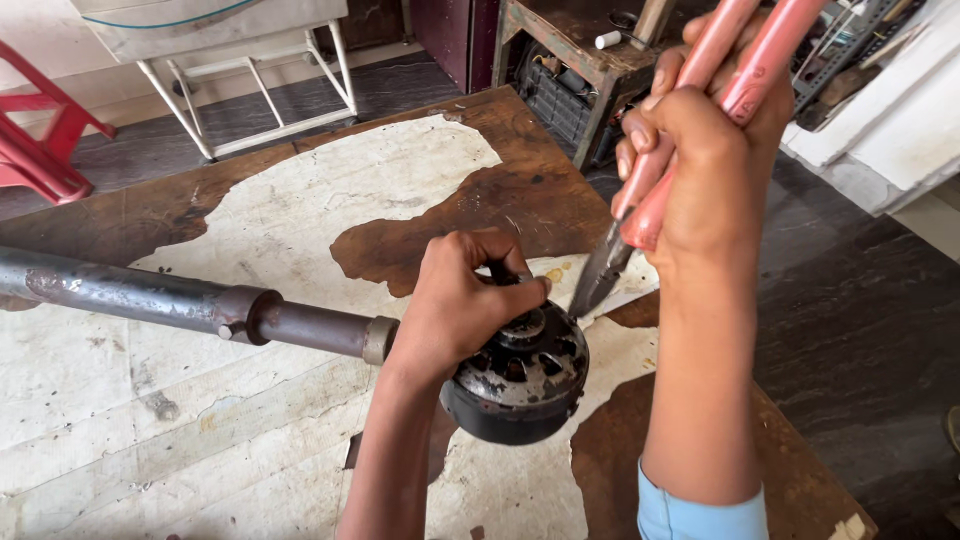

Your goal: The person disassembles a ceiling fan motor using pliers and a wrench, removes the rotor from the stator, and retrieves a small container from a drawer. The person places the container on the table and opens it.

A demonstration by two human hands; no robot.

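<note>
My left hand [462,298] grips the top of a round black motor housing [520,385] that sits at the end of a long grey metal pipe [190,305]. My right hand [705,150] holds pliers [640,215] by their pink-red handles, jaws pointing down. The plier tips touch the housing's upper right edge, beside my left thumb. The housing's face shows several slots and a central hub.
The pipe lies across a worn wooden table [250,210] with peeling white paint. Behind stand a red plastic chair [40,140], a white metal frame [260,90] and a cluttered wooden workbench [570,60]. Dark floor [860,330] lies to the right.
</note>
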